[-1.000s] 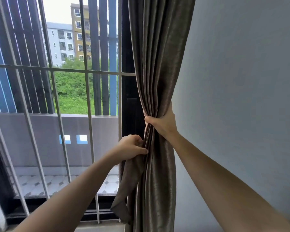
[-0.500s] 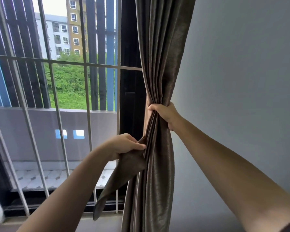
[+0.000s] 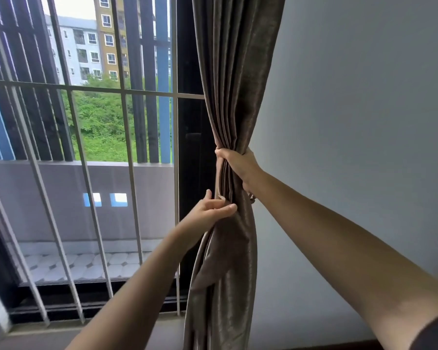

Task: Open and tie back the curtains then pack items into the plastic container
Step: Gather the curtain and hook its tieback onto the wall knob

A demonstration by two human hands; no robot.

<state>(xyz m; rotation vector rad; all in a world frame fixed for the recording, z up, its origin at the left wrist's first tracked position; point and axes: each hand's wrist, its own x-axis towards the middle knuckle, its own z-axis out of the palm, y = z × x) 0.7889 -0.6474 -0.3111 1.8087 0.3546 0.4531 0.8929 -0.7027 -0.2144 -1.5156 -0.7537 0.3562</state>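
Note:
A brown-grey curtain [image 3: 235, 79] hangs bunched at the right edge of the window, against the wall. My right hand [image 3: 240, 164] is wrapped around the gathered folds at mid height and squeezes them into a narrow waist. Just below it, my left hand [image 3: 210, 208] pinches a matching strip of fabric [image 3: 221, 251] between thumb and fingers; the strip droops down the front of the curtain. No plastic container is in view.
A barred window [image 3: 129, 137] fills the left half, with a dark frame post [image 3: 187, 173] next to the curtain. A plain grey wall [image 3: 352, 109] stands on the right. The sill [image 3: 91, 332] runs along the bottom left.
My left hand has risen and moved right, bringing the fabric strip in against the curtain. My right hand keeps its hold on the gathered folds. The view has shifted slightly.

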